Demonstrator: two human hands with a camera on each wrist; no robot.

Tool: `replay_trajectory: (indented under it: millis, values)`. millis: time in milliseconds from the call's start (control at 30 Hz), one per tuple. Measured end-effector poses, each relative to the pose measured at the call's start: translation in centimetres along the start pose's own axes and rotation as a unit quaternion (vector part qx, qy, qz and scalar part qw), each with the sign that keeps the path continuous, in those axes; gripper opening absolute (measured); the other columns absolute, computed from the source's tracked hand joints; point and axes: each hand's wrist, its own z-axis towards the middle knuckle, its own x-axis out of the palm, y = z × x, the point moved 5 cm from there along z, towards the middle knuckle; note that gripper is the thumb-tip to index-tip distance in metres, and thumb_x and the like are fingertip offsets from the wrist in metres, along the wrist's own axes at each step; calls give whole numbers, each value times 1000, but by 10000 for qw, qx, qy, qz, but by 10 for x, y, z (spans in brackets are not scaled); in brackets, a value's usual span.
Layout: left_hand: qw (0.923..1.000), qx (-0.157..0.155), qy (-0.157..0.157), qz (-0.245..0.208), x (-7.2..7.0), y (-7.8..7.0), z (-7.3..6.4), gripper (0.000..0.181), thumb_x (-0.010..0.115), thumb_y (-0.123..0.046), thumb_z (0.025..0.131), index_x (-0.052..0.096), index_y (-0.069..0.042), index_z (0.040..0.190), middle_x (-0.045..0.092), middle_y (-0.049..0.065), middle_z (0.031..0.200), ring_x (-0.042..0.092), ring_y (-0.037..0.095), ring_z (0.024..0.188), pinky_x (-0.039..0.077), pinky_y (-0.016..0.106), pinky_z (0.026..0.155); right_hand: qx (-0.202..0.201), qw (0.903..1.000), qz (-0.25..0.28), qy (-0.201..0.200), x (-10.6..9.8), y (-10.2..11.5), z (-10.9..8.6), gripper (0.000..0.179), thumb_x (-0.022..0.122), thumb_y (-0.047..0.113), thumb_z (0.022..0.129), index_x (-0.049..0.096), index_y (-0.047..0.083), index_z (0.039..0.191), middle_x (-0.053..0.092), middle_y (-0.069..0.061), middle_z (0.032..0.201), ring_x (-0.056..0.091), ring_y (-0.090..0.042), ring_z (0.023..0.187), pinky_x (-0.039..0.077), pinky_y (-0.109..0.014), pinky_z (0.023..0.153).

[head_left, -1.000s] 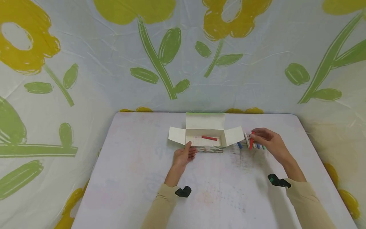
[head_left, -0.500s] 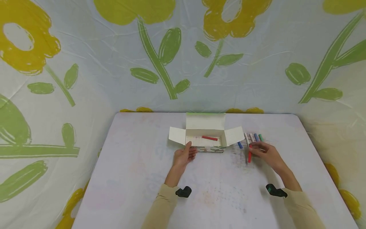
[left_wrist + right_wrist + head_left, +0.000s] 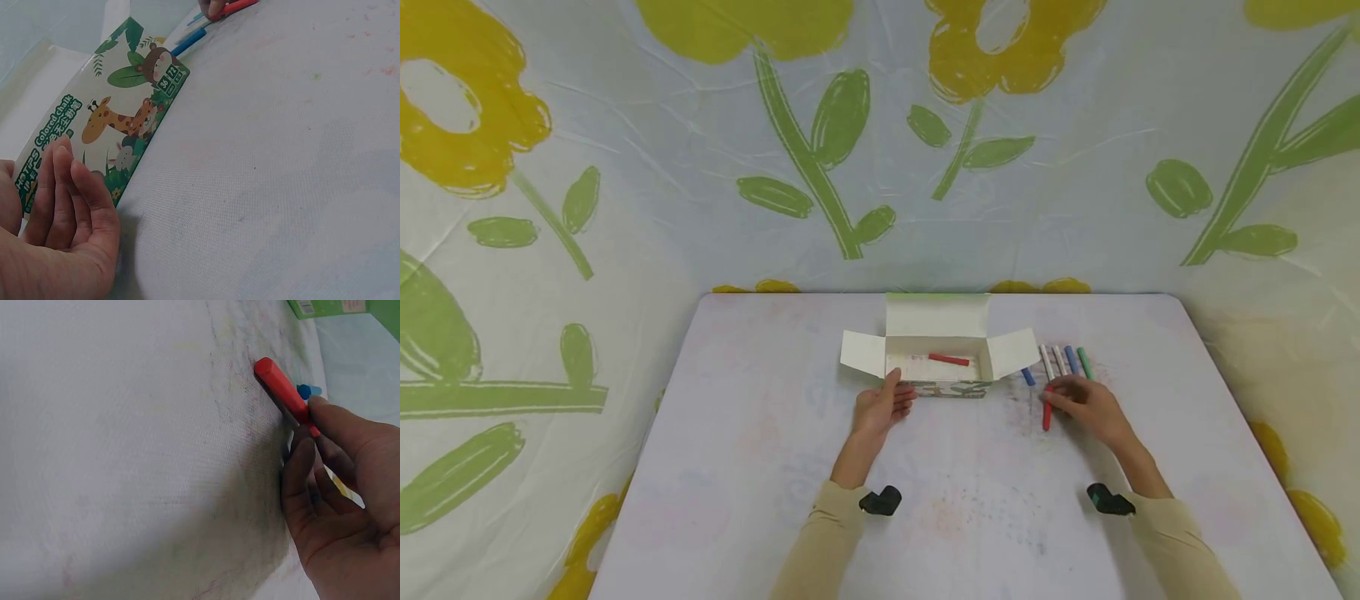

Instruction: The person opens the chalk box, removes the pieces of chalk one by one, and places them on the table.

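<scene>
The open chalk box (image 3: 958,390), printed with animals (image 3: 119,119), stands at the back middle with its flaps spread. Inside it lies a red chalk stick (image 3: 949,360). My left hand (image 3: 878,410) holds the box's front left corner, thumb over the rim and fingers along the printed front. To the right of the box, my right hand (image 3: 1093,408) pinches another red chalk stick (image 3: 284,390) by its far end. That stick's near end points toward me, low over the table. The pinched end is partly hidden by the fingertips.
Beyond the right hand lie white chalk sticks (image 3: 1046,360), a blue one (image 3: 1072,360) and a green one (image 3: 1085,364). Another blue stick (image 3: 1028,377) lies beside the box's right flap (image 3: 1013,352). Chalk smudges mark the white table (image 3: 737,467). A flower-patterned sheet (image 3: 1075,192) hangs behind.
My right hand has drawn the red chalk stick toward me and slightly left, away from the row, uncovering the other sticks. The left hand and box have stayed put.
</scene>
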Motion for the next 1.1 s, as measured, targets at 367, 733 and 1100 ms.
replay_trajectory:
  millis: [367,733,1100]
  values:
    - [9999,-107,-92,52,0,1,1,56,68,-44,99,72,11,108,77,13,96,67,12,77,56,23,71,101,9987,-418,-287,-7,9,3,35,59,24,107,64,-8,122,71,-21,99,68,-25,83,53,-24,64]
    - [9999,-73,-61,58,1,0,0,53,66,-42,101,72,10,107,76,11,93,67,12,78,56,23,71,-104,9953,-85,-955,-28,39,9,37,54,25,109,62,-8,124,68,-27,105,68,-25,84,55,-18,68]
    - [10000,-76,-15,52,0,0,0,53,67,-43,101,72,10,107,76,11,94,67,12,78,56,23,72,-489,9910,-109,-1239,-41,76,21,32,59,25,107,64,-3,121,70,-22,106,60,-3,84,46,-7,70]
